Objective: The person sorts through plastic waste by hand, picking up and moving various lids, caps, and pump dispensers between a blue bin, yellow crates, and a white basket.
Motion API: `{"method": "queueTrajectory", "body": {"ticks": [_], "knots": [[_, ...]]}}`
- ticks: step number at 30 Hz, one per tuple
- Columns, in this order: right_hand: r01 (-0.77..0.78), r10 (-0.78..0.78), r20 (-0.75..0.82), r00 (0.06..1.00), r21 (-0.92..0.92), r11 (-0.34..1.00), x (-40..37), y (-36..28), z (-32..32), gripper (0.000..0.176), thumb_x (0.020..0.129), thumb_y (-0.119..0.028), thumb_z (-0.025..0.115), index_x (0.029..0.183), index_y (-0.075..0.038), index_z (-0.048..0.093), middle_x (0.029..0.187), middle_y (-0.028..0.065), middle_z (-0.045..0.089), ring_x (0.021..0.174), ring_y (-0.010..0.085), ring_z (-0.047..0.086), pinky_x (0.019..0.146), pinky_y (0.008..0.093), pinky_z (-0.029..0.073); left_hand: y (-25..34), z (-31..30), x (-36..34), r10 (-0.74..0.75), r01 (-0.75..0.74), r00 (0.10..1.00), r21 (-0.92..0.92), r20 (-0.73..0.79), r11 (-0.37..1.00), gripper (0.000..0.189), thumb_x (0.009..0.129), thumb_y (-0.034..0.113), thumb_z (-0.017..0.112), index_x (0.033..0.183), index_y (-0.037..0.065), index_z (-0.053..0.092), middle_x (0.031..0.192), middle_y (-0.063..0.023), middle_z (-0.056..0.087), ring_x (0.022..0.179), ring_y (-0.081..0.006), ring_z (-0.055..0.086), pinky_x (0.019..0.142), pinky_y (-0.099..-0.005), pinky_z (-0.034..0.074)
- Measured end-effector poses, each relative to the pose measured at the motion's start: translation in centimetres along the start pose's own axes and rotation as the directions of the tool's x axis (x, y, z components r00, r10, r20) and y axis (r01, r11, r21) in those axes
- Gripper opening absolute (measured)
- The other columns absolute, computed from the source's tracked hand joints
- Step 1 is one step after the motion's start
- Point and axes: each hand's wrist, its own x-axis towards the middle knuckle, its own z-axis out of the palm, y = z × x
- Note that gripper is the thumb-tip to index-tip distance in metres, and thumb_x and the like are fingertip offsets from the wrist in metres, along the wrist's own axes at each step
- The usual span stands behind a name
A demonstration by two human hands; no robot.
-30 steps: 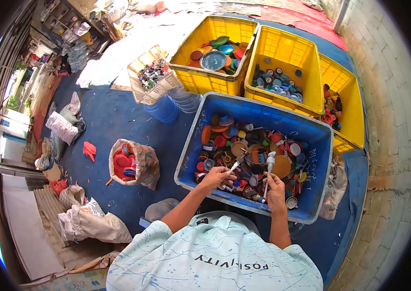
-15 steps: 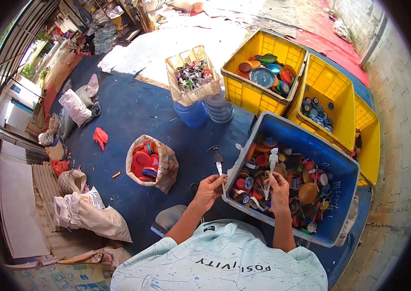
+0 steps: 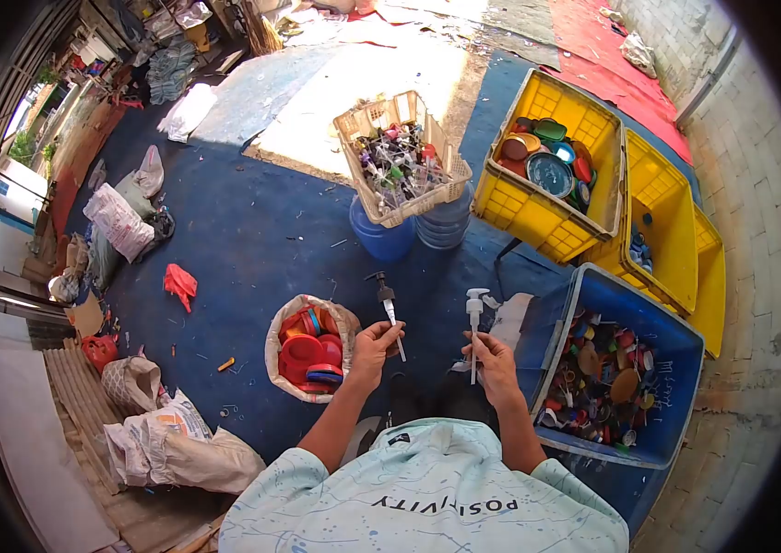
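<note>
My left hand [image 3: 373, 352] pinches the white tube of a pump dispenser with a black head [image 3: 385, 291], held upright with the head on top. In my right hand [image 3: 494, 365] is a white pump dispenser [image 3: 475, 305], also upright and gripped by its tube. The two hands are apart, in front of my chest. Just left of my left hand stands a sack [image 3: 350, 323] filled with red, orange and blue plastic lids [image 3: 302, 354]. To the right of my right hand is a blue crate [image 3: 679, 405] with mixed caps and lids [image 3: 601, 373] inside.
Ahead, a cream basket [image 3: 389, 219] full of pump heads rests on blue water containers [image 3: 379, 241]. Yellow crates [image 3: 538, 218] holding lids and caps stand at the right beside a block wall [image 3: 750, 184]. Stuffed sacks [image 3: 183, 452] lie at the left; a red cloth [image 3: 180, 284] is on the floor.
Both hands have moved left, away from the blue crate, with a pump dispenser still in each. The view has turned, so the crates appear farther right.
</note>
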Motion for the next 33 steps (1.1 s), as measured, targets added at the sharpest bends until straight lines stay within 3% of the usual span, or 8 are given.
{"method": "queueTrajectory", "body": {"ticks": [7,13,24,33], "knots": [[0.019,-0.023,-0.142,0.990,-0.025,0.999,8.1,-0.4,1.8,0.021,0.093,-0.020,0.059,0.106,-0.005,0.066,0.080,-0.0001,0.065,0.067,0.0042,0.051,0.060,0.0194,0.039,2.7,0.5,8.3,-0.159,0.162,0.984,-0.031,0.076,0.986,0.018,0.087,0.017,0.068,0.103,0.010,0.067,0.088,0.0033,0.065,0.074,-0.0064,0.059,0.067,-0.0229,0.047],[-0.040,0.035,-0.052,0.998,-0.099,0.994,20.8,-3.1,4.1,0.020,0.093,-0.022,0.060,0.105,-0.007,0.065,0.084,-0.0011,0.066,0.068,0.0025,0.051,0.058,0.0184,0.036,7.0,1.4,17.4,-0.251,0.251,0.968,-0.003,0.003,0.968,0.014,0.085,0.017,0.070,0.098,0.011,0.068,0.081,0.0056,0.064,0.069,-0.0054,0.057,0.063,-0.0213,0.044],[-0.161,0.175,0.037,0.984,-0.240,0.957,36.2,-10.3,9.6,0.025,0.094,-0.025,0.057,0.113,-0.009,0.061,0.091,-0.0012,0.066,0.073,0.0054,0.054,0.063,0.0222,0.040,15.4,4.4,32.1,-0.237,0.235,0.971,0.072,0.020,0.969,0.012,0.086,0.016,0.070,0.095,0.011,0.066,0.077,0.0066,0.060,0.065,-0.0049,0.053,0.062,-0.0228,0.044],[-0.130,0.116,-0.076,0.990,-0.206,0.970,41.5,-13.7,13.8,0.027,0.094,-0.025,0.056,0.113,-0.006,0.060,0.091,-0.0018,0.066,0.075,0.0049,0.055,0.064,0.0224,0.041,20.3,4.7,36.9,-0.270,0.269,0.960,0.025,0.070,0.963,0.011,0.088,0.014,0.066,0.098,0.011,0.064,0.080,0.0043,0.062,0.068,-0.0062,0.056,0.063,-0.0229,0.045]]}}
